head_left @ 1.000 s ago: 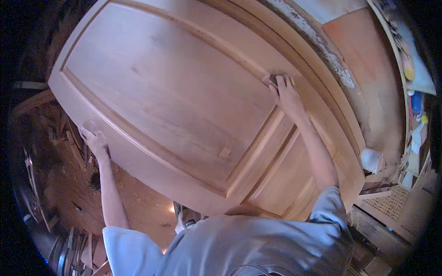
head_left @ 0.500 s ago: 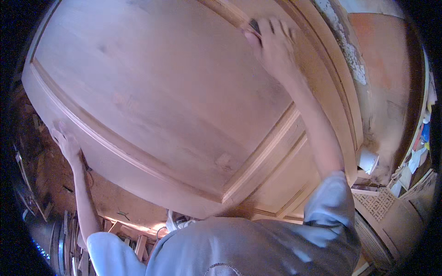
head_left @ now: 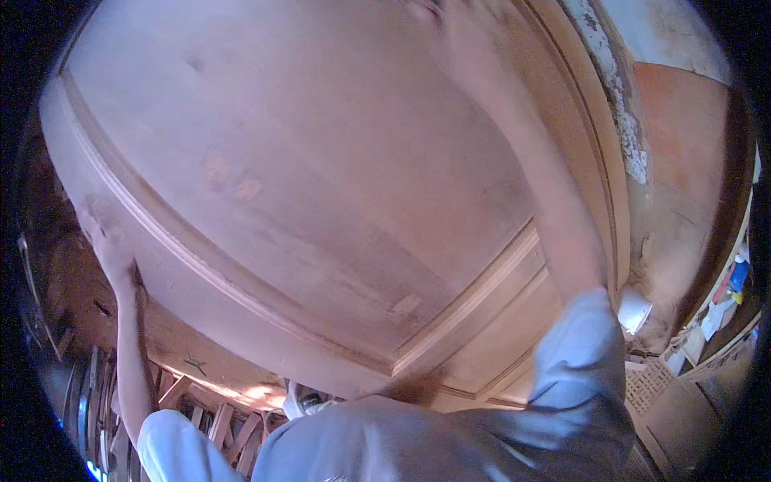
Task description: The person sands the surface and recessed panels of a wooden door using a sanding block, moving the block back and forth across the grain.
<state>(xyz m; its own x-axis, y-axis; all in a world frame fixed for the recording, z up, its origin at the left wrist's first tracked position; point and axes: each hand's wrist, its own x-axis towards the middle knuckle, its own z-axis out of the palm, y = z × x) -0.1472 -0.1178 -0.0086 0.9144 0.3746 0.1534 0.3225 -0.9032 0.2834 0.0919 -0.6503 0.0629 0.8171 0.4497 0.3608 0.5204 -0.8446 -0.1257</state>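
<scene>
A large wooden door (head_left: 321, 161) with raised moulding lies in front of me, its flat panel streaked with dust. My left hand (head_left: 111, 241) grips the door's left edge, with its fingers partly lost in shadow and blur. Near the top of the view, my right hand (head_left: 466, 40) is closed over the moulding on the far right side of the panel. It holds a small dark sanding block, of which only a sliver shows at the thumb now; the fingertips are cut off by the frame's upper edge.
To the right of the door stands a white cup (head_left: 634, 312), near a dusty reddish board (head_left: 683, 120). A lattice-cut panel (head_left: 649, 384) lies at the lower right. Wood strips (head_left: 221, 426) stand at the lower left. Cables or bits lie on the brown floor (head_left: 181, 337).
My right hand has slid farther up along the moulding with the block, toward the top of the view. My left hand keeps to the door's edge. The whole view has shifted slightly.
</scene>
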